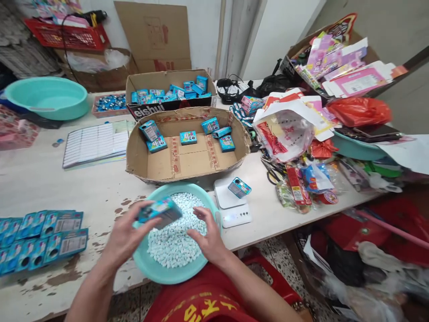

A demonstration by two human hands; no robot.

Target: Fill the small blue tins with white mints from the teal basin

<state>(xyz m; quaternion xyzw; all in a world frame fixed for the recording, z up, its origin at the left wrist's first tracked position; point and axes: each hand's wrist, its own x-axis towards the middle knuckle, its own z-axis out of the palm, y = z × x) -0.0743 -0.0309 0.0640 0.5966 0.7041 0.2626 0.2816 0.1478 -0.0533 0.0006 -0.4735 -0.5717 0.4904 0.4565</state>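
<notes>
A small blue candy box [167, 213] is gripped in my left hand [129, 230], held tilted above a turquoise basin [142, 264]. Pale mint-coloured candies [174, 246] cover the bottom of that basin. My right hand [211, 235] hovers over the basin's right side, fingers apart, with nothing visible in it. Just right of the basin lies a white digital scale [231, 219], and another blue box [239, 188] rests on its plate. Beyond the basin stands an open cardboard box [187, 163] with several blue boxes inside.
Rows of flat blue boxes [43, 237] lie at the left. Behind sit a second carton [170, 107] of blue boxes, a printed sheet [95, 145] and an unfilled-looking basin [48, 96]. Scissors [271, 172], wrappers [298, 188] and packaging clutter the right side, near the table edge.
</notes>
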